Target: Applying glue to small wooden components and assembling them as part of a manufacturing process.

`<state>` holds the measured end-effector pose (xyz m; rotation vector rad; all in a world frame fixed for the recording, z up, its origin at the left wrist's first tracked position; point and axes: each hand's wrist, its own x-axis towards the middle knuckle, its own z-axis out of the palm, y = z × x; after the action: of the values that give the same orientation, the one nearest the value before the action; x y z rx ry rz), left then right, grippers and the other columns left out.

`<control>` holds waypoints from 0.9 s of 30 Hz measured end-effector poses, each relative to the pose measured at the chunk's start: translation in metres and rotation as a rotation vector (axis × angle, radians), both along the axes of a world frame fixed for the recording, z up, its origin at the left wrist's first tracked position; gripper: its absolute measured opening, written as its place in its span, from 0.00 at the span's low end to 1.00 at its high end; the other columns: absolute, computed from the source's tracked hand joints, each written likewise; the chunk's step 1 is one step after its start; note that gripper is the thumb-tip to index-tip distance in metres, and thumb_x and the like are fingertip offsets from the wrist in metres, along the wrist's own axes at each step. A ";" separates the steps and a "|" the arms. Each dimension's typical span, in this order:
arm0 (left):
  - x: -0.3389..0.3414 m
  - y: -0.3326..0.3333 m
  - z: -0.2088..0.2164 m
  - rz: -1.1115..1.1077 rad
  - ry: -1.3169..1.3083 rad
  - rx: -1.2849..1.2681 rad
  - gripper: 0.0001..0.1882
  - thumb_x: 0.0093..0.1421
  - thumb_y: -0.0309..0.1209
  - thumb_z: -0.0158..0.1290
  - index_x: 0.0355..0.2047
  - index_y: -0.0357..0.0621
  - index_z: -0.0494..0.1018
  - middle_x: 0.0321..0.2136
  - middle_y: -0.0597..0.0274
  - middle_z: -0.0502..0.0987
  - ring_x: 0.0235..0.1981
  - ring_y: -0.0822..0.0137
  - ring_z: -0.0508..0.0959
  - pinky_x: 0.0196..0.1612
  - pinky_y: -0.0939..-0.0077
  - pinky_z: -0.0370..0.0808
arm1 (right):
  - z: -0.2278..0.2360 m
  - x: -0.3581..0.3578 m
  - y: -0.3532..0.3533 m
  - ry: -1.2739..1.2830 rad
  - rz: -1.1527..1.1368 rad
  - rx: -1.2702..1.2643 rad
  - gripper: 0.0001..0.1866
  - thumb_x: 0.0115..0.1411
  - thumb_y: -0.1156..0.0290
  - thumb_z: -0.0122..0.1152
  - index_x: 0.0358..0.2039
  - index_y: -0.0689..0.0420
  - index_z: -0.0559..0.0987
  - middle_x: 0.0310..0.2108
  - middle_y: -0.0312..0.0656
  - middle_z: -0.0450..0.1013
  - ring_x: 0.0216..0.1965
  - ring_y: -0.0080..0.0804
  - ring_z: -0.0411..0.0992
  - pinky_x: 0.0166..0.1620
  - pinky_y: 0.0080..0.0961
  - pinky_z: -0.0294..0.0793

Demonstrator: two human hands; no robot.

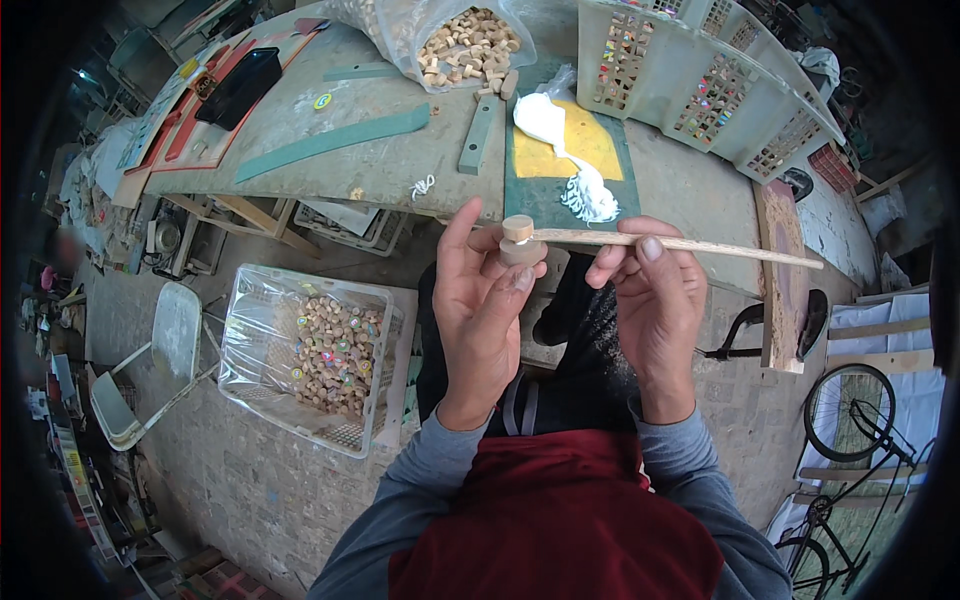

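Left hand [480,325] pinching stacked wooden discs [518,228]; right hand [655,295] pinching a slim wooden stick [700,246] — tip beside the seam.
Discs held just off the near table edge; white paste at the seam, tip contact unclear. Judgement: steady the lower disc [523,254], keep the stick light, dab sparingly — excess would smear onto fingers. Surroundings: folding chair [178,330] on paved floor [210,470]; film-lined crate [310,432] of small wooden pieces [340,355]; worn grey table [390,165] carrying a long green strip [335,143], clear bag [370,30] of more pieces, green board [528,200] with yellow sheet [602,145] and white paste [590,196], perforated pale basket [668,70]; bicycle [819,510] far right.
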<state>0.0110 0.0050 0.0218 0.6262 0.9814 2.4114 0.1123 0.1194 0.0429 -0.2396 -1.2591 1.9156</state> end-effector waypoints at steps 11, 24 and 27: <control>0.000 0.003 -0.004 0.093 0.095 -0.048 0.37 0.60 0.14 0.52 0.68 0.36 0.51 0.50 0.53 0.68 0.50 0.68 0.73 0.51 0.76 0.75 | 0.002 0.003 -0.004 -0.011 -0.051 0.115 0.13 0.68 0.74 0.51 0.47 0.69 0.76 0.32 0.50 0.78 0.31 0.34 0.79 0.40 0.29 0.80; -0.001 0.003 -0.009 0.255 0.320 -0.096 0.39 0.56 0.10 0.56 0.66 0.34 0.54 0.42 0.61 0.66 0.42 0.72 0.73 0.39 0.82 0.78 | -0.003 0.003 -0.011 0.020 -0.057 0.200 0.11 0.67 0.77 0.53 0.47 0.69 0.77 0.33 0.50 0.78 0.32 0.34 0.79 0.39 0.29 0.80; 0.000 0.003 -0.010 0.275 0.319 -0.125 0.39 0.56 0.10 0.56 0.66 0.35 0.55 0.43 0.62 0.64 0.42 0.72 0.73 0.40 0.81 0.78 | -0.003 0.002 -0.013 0.020 -0.056 0.202 0.11 0.67 0.77 0.53 0.47 0.69 0.77 0.33 0.50 0.78 0.32 0.34 0.78 0.39 0.29 0.80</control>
<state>0.0114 0.0079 0.0118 0.9007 1.4204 2.5038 0.1148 0.1069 0.0399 -0.1488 -1.4071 1.7252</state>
